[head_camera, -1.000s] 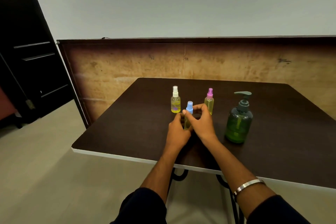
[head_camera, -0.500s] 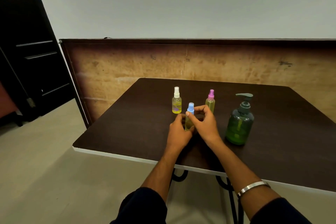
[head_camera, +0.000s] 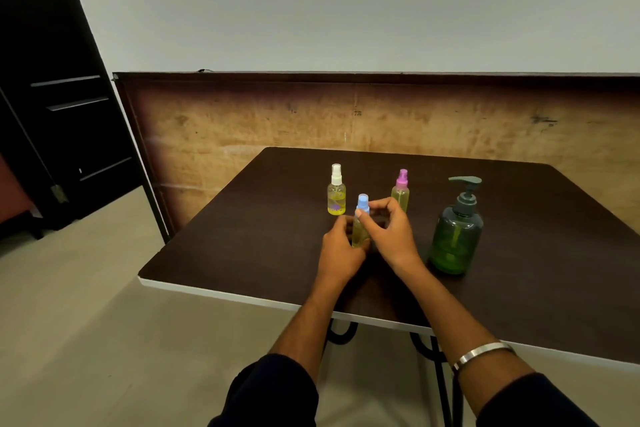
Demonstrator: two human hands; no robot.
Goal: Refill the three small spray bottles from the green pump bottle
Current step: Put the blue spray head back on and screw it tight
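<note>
Here the left hand point(head_camera: 341, 246) grips the body of the blue-capped spray bottle point(head_camera: 361, 222) standing on the dark table point(head_camera: 242, 246), while the right hand point(head_camera: 393, 236) pinches its cap. The green pump bottle point(head_camera: 456, 236) stands just to the right, beyond the right hand.

Bare tabletop point(head_camera: 263, 239) left of bottles point(head_camera: 336, 194)

Around me: a dark brown table point(head_camera: 263, 236) with a white front edge and curved black legs point(head_camera: 341, 334); a worn tan board point(head_camera: 242, 128) upright behind it; a plain grey wall point(head_camera: 346, 3); a black door point(head_camera: 62, 114) left; beige floor point(head_camera: 86, 340).
</note>
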